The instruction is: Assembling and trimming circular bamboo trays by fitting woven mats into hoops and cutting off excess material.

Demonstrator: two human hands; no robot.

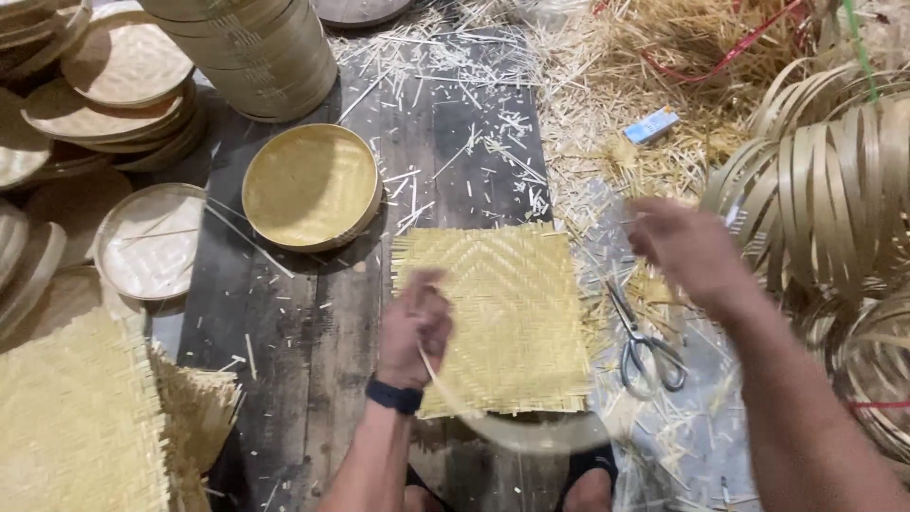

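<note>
Plank floor [313, 341] — left hand [415, 327] grip clenched on bamboo strip [445, 384]; right hand [687, 248] blurred, grip unclear — round tray [308, 185] empty.

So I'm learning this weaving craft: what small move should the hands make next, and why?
Probably lay the bamboo hoop onto the woven mat: the left hand grips the hoop at the mat's near edge, while the right hand hovers empty.

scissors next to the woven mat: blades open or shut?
Shut, as far as the view shows. The scissors lie flat on the floor right of the woven mat, blades together in one line up to the tip, handles side by side.
</note>
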